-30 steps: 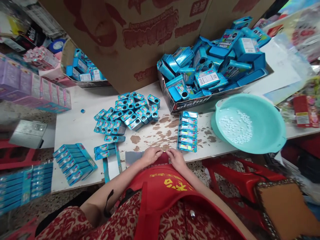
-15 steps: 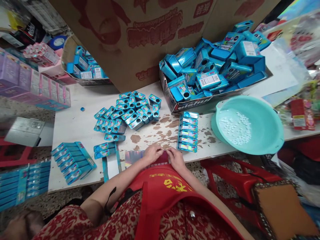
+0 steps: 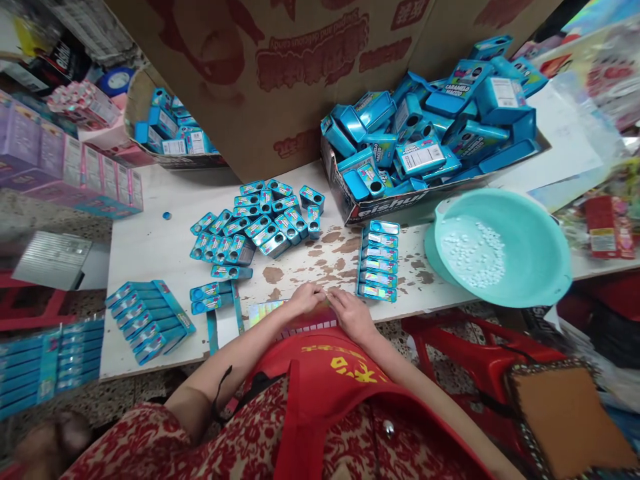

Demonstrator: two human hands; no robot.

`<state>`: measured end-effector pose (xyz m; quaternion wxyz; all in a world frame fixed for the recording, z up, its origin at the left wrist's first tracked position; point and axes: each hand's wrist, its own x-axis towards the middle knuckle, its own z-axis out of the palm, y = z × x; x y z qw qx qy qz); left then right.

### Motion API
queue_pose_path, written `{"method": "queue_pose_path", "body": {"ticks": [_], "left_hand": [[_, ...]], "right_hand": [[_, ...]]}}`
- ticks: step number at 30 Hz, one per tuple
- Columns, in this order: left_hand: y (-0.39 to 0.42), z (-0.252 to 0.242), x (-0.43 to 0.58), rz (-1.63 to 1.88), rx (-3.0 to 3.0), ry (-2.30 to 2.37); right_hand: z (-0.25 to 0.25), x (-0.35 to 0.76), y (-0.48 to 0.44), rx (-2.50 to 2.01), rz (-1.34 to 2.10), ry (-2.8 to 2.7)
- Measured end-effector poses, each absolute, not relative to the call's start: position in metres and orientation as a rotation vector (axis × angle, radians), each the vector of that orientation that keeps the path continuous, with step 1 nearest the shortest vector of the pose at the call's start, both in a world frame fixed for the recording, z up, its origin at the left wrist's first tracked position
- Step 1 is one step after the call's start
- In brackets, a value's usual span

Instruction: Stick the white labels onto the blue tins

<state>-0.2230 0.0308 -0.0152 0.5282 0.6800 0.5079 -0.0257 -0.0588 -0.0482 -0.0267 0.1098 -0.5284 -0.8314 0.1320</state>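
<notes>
Both hands are close together at the table's front edge, fingertips nearly touching. My left hand (image 3: pixel 308 299) is closed in a pinch, and so is my right hand (image 3: pixel 353 315); whatever is between the fingers is too small to make out. Beneath them lies a shiny, many-coloured sheet (image 3: pixel 266 311) with a row of small white marks, partly covered by my left forearm. Right of the hands stands a row of blue candy tins (image 3: pixel 383 259) in a holder. Up and left, a cluster of loose blue tins (image 3: pixel 265 223) stands on end, showing dark round holes.
A turquoise basin (image 3: pixel 530 243) with small white candies stands at the right. Behind are an open carton (image 3: pixel 383 208) heaped with blue tins and a large cardboard box (image 3: pixel 280 113). Another pack of blue tins (image 3: pixel 150 317) sits front left. A red stool (image 3: pixel 450 337) stands at right.
My hands have shifted slightly up and left, still pinched close together. The sheet under them now shines brighter, in pink and yellow. The view has moved a little.
</notes>
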Motion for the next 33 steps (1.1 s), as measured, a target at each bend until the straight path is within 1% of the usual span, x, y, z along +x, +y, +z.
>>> {"method": "queue_pose_path", "body": {"ticks": [10, 15, 18, 20, 23, 24, 26, 30, 33], "left_hand": [[0.033, -0.019, -0.223, -0.058, 1.584, 1.247], [0.032, -0.022, -0.221, -0.068, 1.588, 1.283], [0.031, -0.016, -0.220, -0.063, 1.604, 1.317], [0.031, -0.007, -0.217, 0.035, 1.614, 1.316], [0.032, 0.010, -0.208, 0.289, 1.526, 1.094], [0.033, 0.014, -0.204, 0.325, 1.484, 0.997], [0.037, 0.018, -0.194, 0.276, 1.426, 0.892], [0.054, 0.020, -0.175, 0.172, 1.365, 0.937], [0.076, 0.024, -0.160, 0.244, 1.428, 0.921]], "right_hand": [[-0.024, -0.058, -0.047, -1.511, 0.386, -2.399], [-0.004, -0.054, -0.048, -1.562, 0.527, -2.406], [0.019, -0.043, -0.049, -1.610, 0.724, -2.110], [0.034, -0.034, -0.046, -1.668, 0.834, -1.828], [0.048, -0.022, -0.036, -1.716, 0.976, -1.517], [0.050, -0.020, -0.032, -1.720, 1.017, -1.448], [0.049, -0.016, -0.025, -1.732, 1.074, -1.334], [0.036, -0.007, -0.012, -1.782, 1.051, -1.115], [0.026, 0.005, 0.005, -1.854, 0.878, -1.048]]}}
